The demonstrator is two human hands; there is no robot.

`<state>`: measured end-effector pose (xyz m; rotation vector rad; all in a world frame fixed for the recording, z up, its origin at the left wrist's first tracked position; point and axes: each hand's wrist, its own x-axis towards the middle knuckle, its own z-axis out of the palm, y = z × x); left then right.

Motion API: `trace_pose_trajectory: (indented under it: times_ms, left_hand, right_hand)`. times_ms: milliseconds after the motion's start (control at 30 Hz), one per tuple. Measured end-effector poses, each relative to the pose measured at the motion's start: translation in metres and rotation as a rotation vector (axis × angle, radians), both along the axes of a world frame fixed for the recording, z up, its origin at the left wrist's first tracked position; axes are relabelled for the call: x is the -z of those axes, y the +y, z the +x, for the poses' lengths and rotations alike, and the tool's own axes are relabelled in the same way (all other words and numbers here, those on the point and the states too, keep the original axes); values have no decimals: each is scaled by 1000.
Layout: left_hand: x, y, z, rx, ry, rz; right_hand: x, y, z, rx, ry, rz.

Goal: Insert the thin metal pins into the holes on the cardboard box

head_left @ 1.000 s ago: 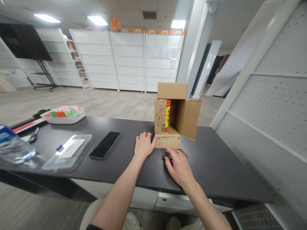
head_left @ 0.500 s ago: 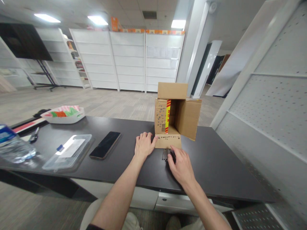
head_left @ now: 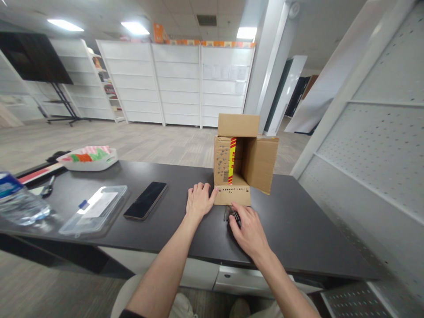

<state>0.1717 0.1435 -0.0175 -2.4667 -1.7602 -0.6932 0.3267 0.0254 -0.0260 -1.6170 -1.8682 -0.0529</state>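
Slightly left of its earlier spot, your right hand (head_left: 249, 229) curls over slim dark pins (head_left: 228, 213) on the smooth counter (head_left: 294, 221); can't tell if it pinches any. Cardboard box (head_left: 260, 163) stands open just beyond, front flap (head_left: 232, 198) punctured. Your left hand (head_left: 199, 201) lies palm-down, thumb spread toward the front flap.

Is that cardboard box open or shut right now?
Open: the cardboard box has its right flap swung outward, and its dark inside shows beside the yellow tape.
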Motion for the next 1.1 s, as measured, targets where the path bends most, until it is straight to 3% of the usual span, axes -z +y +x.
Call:
trace_pose_trajectory:
  times_ms: [567,1100]
  left_hand:
    - [0,0,0,-9,8,-1]
    - [0,0,1,-9,-7,-22]
  right_hand:
    - [-6,-3,-2,-121,5,-26]
    - [-5,-4,-2,-134,-21,-48]
